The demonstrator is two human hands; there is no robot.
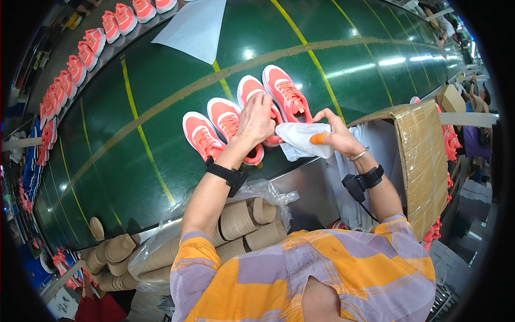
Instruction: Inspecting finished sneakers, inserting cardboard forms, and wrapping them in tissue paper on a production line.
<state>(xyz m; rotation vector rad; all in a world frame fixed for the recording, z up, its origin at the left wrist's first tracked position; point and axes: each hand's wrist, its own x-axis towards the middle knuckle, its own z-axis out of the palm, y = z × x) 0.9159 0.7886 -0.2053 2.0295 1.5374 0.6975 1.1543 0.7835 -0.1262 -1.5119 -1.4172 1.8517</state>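
Left grip [256,119] curled over coral shoe [250,87] beneath it, closure hidden, can't tell. Right grip [339,137] closed on white wad [298,133], whose far end nears that shoe. Probably stuffing step; next calls for pushing wad inside.

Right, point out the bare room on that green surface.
The green surface is bare left of the four coral shoes, and right of them beyond the cardboard box. It's crowded around the left hand and right hand, among shoes, white bundle and box.
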